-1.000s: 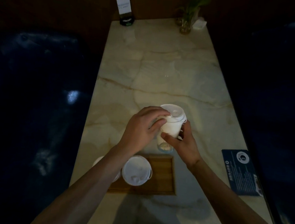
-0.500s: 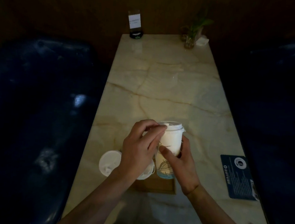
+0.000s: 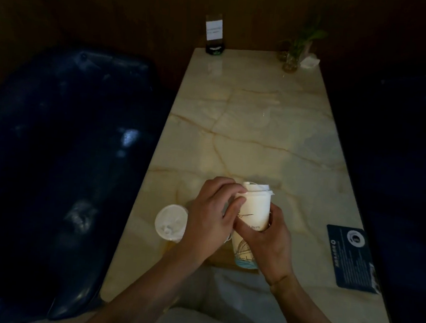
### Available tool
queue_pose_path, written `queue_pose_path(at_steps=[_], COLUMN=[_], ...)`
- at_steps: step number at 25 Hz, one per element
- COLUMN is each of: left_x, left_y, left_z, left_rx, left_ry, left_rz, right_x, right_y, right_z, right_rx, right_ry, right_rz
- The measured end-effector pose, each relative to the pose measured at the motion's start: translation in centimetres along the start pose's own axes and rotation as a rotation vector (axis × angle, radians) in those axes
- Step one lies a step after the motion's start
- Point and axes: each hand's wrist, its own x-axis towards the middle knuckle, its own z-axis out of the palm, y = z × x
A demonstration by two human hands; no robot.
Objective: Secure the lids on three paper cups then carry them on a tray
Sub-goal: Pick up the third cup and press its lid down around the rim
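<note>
Left fingers (image 3: pixel 232 189) pinch the lid (image 3: pixel 257 187); right hand (image 3: pixel 268 239) grips the cup (image 3: pixel 254 211). Press evenly round the rim, cup upright.

The person is wearing nothing on either forearm: both are showing bare from the frame's lower edge up to the wrists, with no watch, band or ring visible. The left hand (image 3: pixel 210 221) and right hand (image 3: pixel 267 246) are ungloved. Light-coloured clothing is showing at the lap, below the table (image 3: pixel 256 129) edge.
</note>
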Motion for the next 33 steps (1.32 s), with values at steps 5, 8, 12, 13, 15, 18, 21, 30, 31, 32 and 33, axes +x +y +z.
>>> queue_pose_path(at_steps=[5, 8, 12, 13, 15, 18, 21, 30, 31, 32, 33], left_x=[-0.2, 0.0, 0.5, 0.7, 0.9, 1.0, 0.9, 1.1, 1.3, 1.5, 1.7], left_y=[0.3, 0.7, 1.4, 1.5, 1.7, 1.7, 1.7, 0.7, 0.5, 0.3, 0.3], left_z=[-0.3, -0.7, -1.3, -1.5, -1.7, -2.2, -2.4, -2.0, -1.9, -1.8, -1.7], left_rx=[-0.016, -0.038, -0.119, -0.153, -0.187, -0.23, -0.281, -0.205, -0.186, -0.152, -0.106], left_ry=[-0.055, -0.054, -0.023, -0.019, -0.015, -0.017, -0.003, 0.04, 0.027, 0.005, -0.024], left_rz=[0.024, 0.056, 0.045, 0.035, 0.042, 0.052, 0.045, 0.021, 0.027, 0.038, 0.05], right_x=[-0.5, -0.8, -1.2, -1.2, -1.0, -0.6, -0.4, 1.2, 1.5, 1.9, 2.2], right_y=[-0.2, -0.4, -1.1, -1.4, -1.8, -2.2, -2.1, -2.0, -2.0, -1.9, -1.9], right_z=[-0.8, -1.6, -2.5, -2.7, -3.3, -4.3, -4.6, -3.7, -3.5, -3.3, -3.0], right_rx=[0.011, 0.077, 0.217, 0.251, 0.316, 0.391, 0.47, 0.336, 0.309, 0.283, 0.252], right_ry=[-0.016, -0.045, -0.074, -0.085, -0.133, -0.25, -0.319, -0.356, -0.353, -0.346, -0.33], right_rz=[0.006, 0.018, 0.018, 0.023, 0.036, 0.062, 0.095, 0.102, 0.093, 0.084, 0.074])
